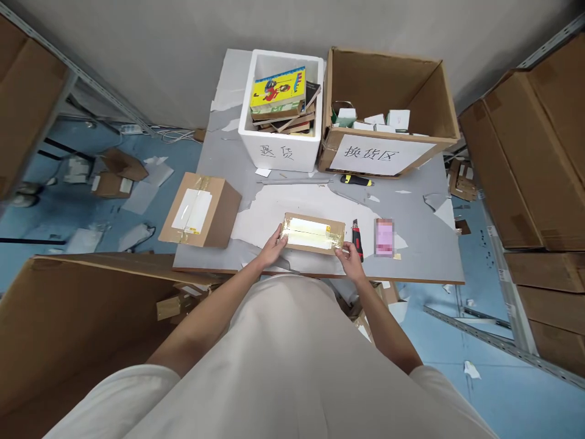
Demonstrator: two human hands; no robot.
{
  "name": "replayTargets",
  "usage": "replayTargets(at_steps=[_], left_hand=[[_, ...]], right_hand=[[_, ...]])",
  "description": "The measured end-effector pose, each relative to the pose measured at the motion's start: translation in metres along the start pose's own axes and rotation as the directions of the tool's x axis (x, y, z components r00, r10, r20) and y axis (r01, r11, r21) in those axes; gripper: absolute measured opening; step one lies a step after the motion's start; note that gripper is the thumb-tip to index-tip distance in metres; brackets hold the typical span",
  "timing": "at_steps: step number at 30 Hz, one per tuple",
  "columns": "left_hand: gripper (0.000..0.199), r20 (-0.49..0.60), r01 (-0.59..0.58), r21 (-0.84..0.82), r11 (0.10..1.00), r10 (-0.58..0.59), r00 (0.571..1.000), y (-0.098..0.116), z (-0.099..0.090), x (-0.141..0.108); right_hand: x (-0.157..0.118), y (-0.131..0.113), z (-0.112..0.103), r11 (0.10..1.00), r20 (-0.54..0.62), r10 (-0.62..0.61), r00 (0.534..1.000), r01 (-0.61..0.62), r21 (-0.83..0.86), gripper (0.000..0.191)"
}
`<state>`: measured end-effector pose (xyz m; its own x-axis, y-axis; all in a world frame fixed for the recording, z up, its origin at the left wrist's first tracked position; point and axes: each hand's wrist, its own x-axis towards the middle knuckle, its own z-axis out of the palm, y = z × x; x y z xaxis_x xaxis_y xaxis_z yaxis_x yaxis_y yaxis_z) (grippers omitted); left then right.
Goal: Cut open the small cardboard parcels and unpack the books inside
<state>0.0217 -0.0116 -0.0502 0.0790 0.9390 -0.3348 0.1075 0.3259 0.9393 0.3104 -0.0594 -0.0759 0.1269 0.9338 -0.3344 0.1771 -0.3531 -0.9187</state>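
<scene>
A small brown box [313, 234] is at the front of the worktop [420, 244], between the two hands. It is long and thin. It has a white label with shiny clear tape on top. The left hand [273, 246] holds its left end, with the thumb on top. The right hand [350, 261] holds the near corner at its right end. The fingers of both hands are closed on the box.

Just to the right of the small box lies a red and black cutter [357, 240]. Next to that, more to the right, is a pink thing [384, 238] that is too blurry to make out. A yellow and black cutter [357, 180] lies farther back, near the big open box.

To the left, apart from the left hand, sits a bigger brown box [200, 210]. It is shut and has tape and a white label too.

At the back of the worktop stands a white tub [280, 150] with books [280, 91] in it. The top book is yellow. Right beside the tub is a big open box [388, 91] with little white boxes [398, 120] inside. The tub has black writing on its front, and the big open box has a white paper sign [382, 155].
</scene>
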Motion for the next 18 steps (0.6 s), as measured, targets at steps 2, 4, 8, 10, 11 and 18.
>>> replayTargets(at_steps=[2,4,8,10,11,18], left_hand=[[0.088,0.021,0.037,-0.005,0.999,-0.037,0.999,-0.006,0.0,-0.003],[0.098,0.036,0.065,0.002,0.998,-0.065,0.997,-0.013,-0.001,-0.005],[0.092,0.039,0.058,0.092,0.994,-0.062,0.997,-0.024,-0.002,-0.003],[0.086,0.04,0.05,0.14,0.989,-0.056,0.998,-0.026,-0.002,0.0],[0.083,0.036,0.042,0.153,0.987,-0.048,0.998,-0.026,-0.002,0.001],[0.055,-0.12,-0.03,0.186,0.982,0.053,0.991,-0.022,-0.02,0.005]], right_hand=[[-0.001,0.004,0.0,1.0,0.035,-0.013,0.999,0.012,0.017,0.055],[-0.001,0.01,0.0,0.999,0.087,-0.035,0.996,0.032,0.038,0.056],[0.0,0.026,0.0,0.999,0.187,-0.026,0.982,0.017,0.048,0.072],[0.001,0.032,0.001,1.0,0.19,-0.001,0.982,-0.003,0.018,0.073],[0.002,0.033,0.002,1.0,0.183,-0.004,0.983,0.001,0.012,0.069],[0.013,0.01,0.007,0.99,0.064,-0.128,0.99,0.131,-0.043,0.053]])
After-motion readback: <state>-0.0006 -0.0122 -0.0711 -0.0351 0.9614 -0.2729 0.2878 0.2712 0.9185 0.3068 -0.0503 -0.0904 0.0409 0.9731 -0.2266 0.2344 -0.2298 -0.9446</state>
